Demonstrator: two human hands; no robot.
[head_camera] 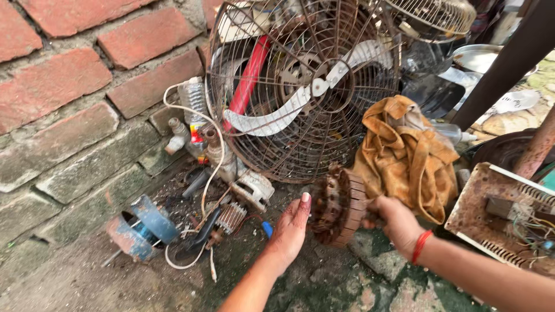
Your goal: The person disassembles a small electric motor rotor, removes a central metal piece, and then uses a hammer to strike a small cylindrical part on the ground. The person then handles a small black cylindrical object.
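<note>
Head view, looking down at a scrap heap against a red brick wall; rusty cylindrical motor core of stacked metal plates, ribbed and brown, held up between both hands above the mossy stone floor; right hand, red thread at the wrist, closed around the core's far end; left hand open, fingers straight, palm laid flat against the near face; just behind, a crumpled ochre cloth, stained and soft; above it, a round rusted wire fan guard with a pale curved blade; lower left, a blue-painted round metal housing among loose white cable; at right, a corroded slotted metal casing holding tangled wires.
</note>
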